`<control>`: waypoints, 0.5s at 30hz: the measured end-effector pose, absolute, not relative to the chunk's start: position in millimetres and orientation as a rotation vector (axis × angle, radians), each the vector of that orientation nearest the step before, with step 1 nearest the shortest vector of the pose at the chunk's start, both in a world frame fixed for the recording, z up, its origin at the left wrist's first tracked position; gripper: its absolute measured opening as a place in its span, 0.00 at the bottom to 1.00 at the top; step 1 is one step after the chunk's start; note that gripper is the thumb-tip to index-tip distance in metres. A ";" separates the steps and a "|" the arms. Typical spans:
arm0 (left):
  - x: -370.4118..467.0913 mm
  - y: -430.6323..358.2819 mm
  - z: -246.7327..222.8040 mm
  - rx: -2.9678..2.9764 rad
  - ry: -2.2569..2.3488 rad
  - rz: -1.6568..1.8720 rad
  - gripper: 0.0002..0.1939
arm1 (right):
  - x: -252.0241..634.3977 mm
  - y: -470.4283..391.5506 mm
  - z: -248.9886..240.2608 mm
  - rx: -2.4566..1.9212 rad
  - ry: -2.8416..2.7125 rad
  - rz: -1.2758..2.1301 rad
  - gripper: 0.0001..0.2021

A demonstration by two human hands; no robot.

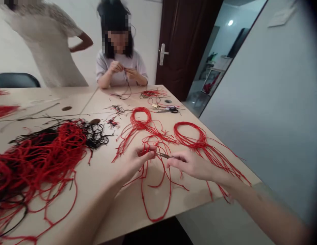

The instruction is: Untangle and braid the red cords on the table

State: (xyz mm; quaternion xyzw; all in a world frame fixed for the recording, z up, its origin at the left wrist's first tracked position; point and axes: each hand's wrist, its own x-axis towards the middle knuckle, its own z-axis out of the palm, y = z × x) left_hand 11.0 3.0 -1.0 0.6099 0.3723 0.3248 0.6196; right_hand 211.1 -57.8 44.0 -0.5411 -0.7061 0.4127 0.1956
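Near the table's front edge, my left hand pinches a red cord, whose knotted loop hangs toward the edge. Slim metal scissors are in my right hand, their blades pointing left at the cord by my left fingertips. The scissors' handles are mostly hidden by my fingers. Just beyond my hands lies a coiled bundle of red cords. Another coiled red bundle rests beside my right wrist, its loose ends trailing toward the table's corner.
A big tangled pile of red and black cords covers the left of the table. Black-handled scissors and cord scraps lie farther back. Across the table a seated person handles dark cord; another person stands at left.
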 end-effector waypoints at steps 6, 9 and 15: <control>10.8 -0.1 -0.4 1.488 0.976 0.686 0.16 | 216.7 -55.7 38.0 -1.564 -1.968 1.172 0.21; 10.5 -0.4 2.4 1.476 0.990 0.676 0.15 | 219.7 -50.7 38.6 -1.576 -1.963 1.213 0.20; 13.3 -2.3 9.2 1.451 0.966 0.662 0.11 | 222.2 -43.7 37.7 -1.624 -1.932 1.358 0.21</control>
